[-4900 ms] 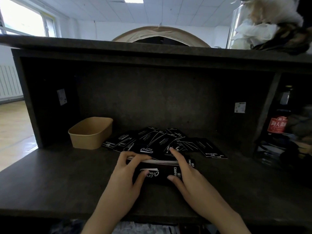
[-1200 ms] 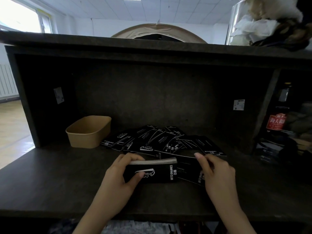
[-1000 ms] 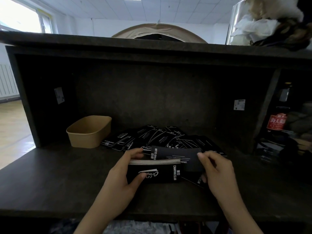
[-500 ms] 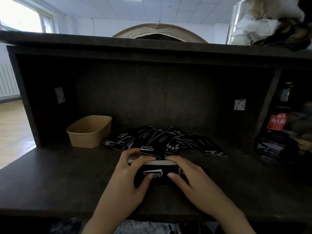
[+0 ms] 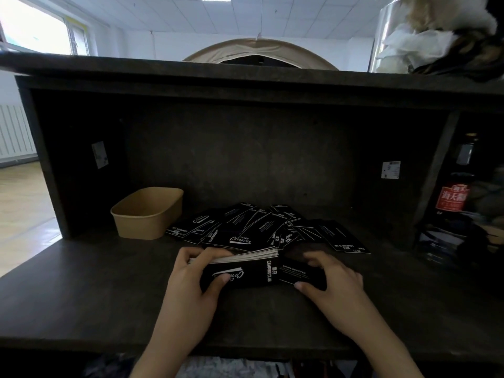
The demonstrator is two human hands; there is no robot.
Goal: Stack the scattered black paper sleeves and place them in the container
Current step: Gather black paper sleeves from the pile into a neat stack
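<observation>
collecting step, partway through. my left hand [image 5: 191, 285] is clamped on the gathered stack of black printed paper sleeves [image 5: 240, 271], thumb across the front face and fingers curled over the far edge; the stack stands on its long edge on the dark worktop [image 5: 81, 290], pale paper edges showing along the top.

my right hand [image 5: 332, 282] is pinching one loose black sleeve [image 5: 297, 272] just beside the stack's right end, thumb at its near edge, fingers blurred over its far side. the sleeve looks to be touching the stack's end, but i cannot tell for sure.

behind the stack a fan of scattered black sleeves [image 5: 261, 225] lies overlapped on the worktop, one of them [image 5: 343, 238] out to the right. the tan paper container [image 5: 148, 211], rectangular with rounded corners, sits at the back left, just beside the fan's left edge; nothing visible inside it.

my reading: plenty of sleeves left to pick up, so the container comes later. next move calls for sliding the pinched sleeve flat against the stack, edges lined up, while the left hand loosens just enough to admit it without letting the pack splay. then reach for the nearest sleeve of the fan.
</observation>
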